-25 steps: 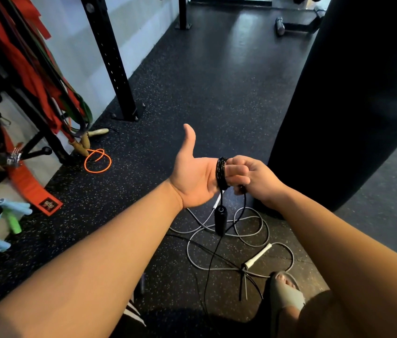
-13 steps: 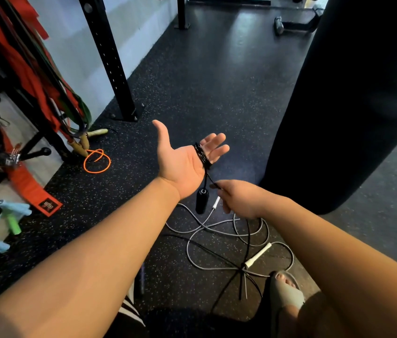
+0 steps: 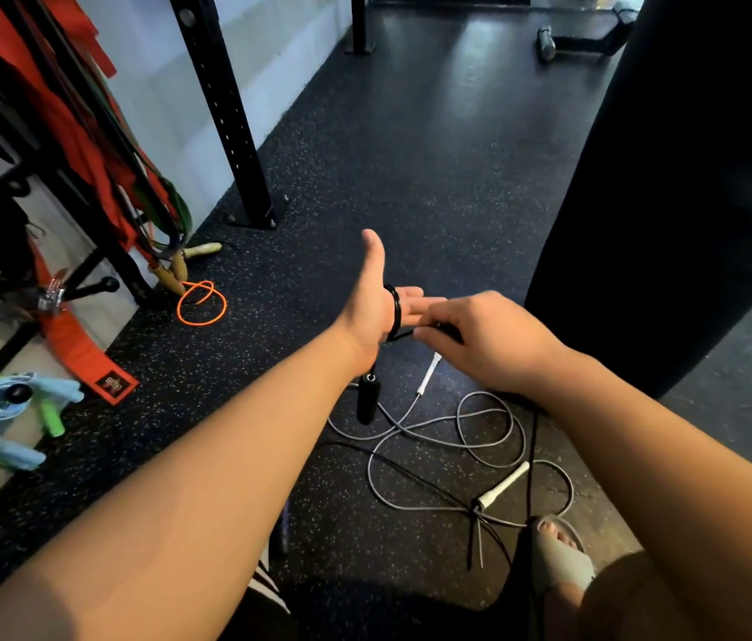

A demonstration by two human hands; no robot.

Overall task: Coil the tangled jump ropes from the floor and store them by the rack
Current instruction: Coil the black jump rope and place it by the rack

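Coiling step: left hand [image 3: 376, 312] flat, black rope [image 3: 393, 312] looped round; right hand [image 3: 480, 340] pinches rope. Next: 1 more wrap.

Rope [image 3: 395, 312] is wound round my left hand [image 3: 372, 312], across the palm. My right hand [image 3: 480, 340] sits just right of it and pinches the strand coming off the wraps. One handle [image 3: 368, 400] hangs below my left wrist. Second rope [image 3: 457, 432] lies looped on the floor [image 3: 434, 155] under both hands, ahead of my foot [image 3: 559, 552]. Bag [image 3: 688, 178] stands at right, behind my right hand. Rack [image 3: 64, 145] at left, post [image 3: 221, 108] behind it. Small loop [image 3: 202, 303] lies at the rack's foot. Bundle [image 3: 4, 409] lies further left, nearer me.
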